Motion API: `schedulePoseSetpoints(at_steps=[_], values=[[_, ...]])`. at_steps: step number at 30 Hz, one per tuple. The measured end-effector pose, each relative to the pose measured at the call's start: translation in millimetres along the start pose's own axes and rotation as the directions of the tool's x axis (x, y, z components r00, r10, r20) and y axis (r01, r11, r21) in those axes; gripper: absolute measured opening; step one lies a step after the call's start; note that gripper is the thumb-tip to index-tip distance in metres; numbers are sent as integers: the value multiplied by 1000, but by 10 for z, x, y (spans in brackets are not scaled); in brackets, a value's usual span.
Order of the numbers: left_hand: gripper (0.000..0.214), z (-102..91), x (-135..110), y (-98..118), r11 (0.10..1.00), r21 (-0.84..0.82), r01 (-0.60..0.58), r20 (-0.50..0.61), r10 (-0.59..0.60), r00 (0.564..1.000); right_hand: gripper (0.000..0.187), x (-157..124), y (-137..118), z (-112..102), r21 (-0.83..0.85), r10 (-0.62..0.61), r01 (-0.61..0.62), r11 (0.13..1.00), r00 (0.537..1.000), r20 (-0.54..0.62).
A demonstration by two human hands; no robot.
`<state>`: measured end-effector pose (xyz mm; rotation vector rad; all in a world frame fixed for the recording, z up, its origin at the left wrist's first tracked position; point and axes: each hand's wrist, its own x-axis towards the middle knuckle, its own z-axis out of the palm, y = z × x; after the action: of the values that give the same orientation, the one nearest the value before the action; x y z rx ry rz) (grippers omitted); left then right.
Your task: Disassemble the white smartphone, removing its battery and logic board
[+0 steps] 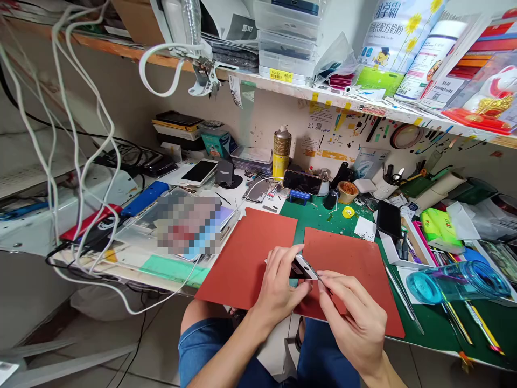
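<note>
My left hand (278, 280) is wrapped around a smartphone (306, 268), holding it tilted above the red-brown mats. The phone's pale edge and part of its dark face show between my fingers; the rest is hidden by the hand. At the phone's right corner, the fingertips of my right hand (353, 307) are pinched together. Whatever they grip there, if anything, is too small to make out. Under both hands lie a left red-brown mat (258, 237) and a right red-brown mat (347, 258), side by side at the table's front edge.
A green cutting mat (434, 337) covers the right side of the table. Tweezers (404, 299), a blue clear bottle (456, 281) and a white tool box (407, 253) lie there. Behind stand a phone on a blue stand (302, 184) and a spray can (281, 151). White cables (72, 108) hang at left.
</note>
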<state>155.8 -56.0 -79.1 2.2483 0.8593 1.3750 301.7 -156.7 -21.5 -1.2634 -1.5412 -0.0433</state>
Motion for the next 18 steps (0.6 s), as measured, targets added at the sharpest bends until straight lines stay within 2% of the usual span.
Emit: schedulePoseSetpoints(at_steps=[8,11,15,18], values=[[74,1,5,3,1000,5,-15,-9,15,1000,34,39,-24,-32,-28,27,-26,999,999,21],[73,13,-7,0,1000,6,-23,-11,23,1000,29,88,-29,-78,-14,99,-98,995,992,72],[74,-7,-9,-11,999,-7,-45,-10,45,999,20,163,-28,-147,41,216,-226,973,961,170],[78,-60,3,-15,998,-22,-61,26,62,998,15,187,-19,-175,85,265,-287,954,942,204]])
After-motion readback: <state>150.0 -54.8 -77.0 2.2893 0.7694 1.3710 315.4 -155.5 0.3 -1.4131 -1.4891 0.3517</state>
